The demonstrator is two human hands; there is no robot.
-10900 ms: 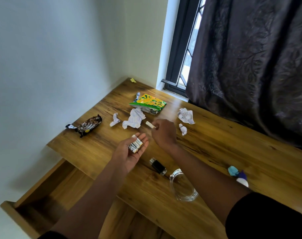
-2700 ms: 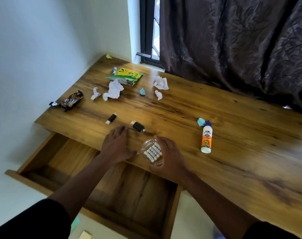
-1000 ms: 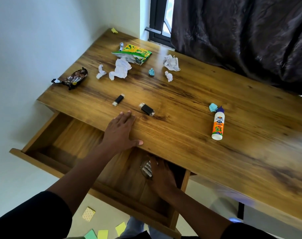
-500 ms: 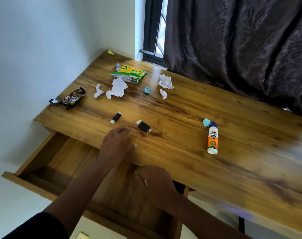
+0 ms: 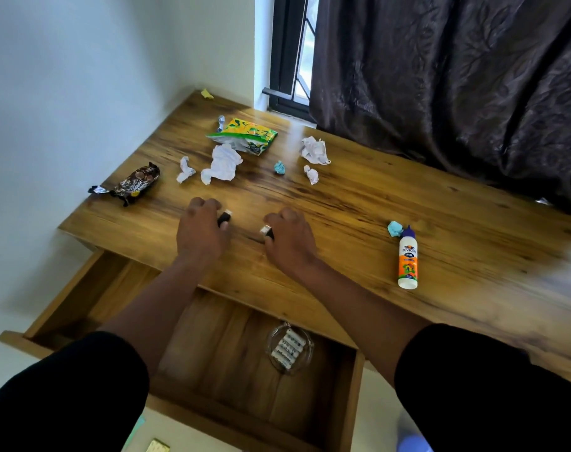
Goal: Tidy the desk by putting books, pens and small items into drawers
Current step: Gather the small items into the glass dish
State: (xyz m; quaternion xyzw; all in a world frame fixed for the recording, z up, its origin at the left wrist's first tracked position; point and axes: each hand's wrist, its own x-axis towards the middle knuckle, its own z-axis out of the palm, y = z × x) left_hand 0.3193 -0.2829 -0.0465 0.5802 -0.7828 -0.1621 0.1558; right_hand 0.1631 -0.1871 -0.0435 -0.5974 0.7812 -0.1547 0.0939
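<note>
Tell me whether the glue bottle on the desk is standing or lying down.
Lying down. The glue bottle rests on its side on the desk, purple cap pointing toward the curtain, apart from both hands.

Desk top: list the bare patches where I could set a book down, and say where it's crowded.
Bare: the desk between the right hand and the glue bottle, and beyond the bottle towards the curtain. Crowded: the far left corner around the snack packet.

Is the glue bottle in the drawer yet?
No, the glue bottle lies on the desk; the drawer holds only the glass dish.

Both hands point(image 5: 201, 230) point(image 5: 289, 238) curled, pinching
</note>
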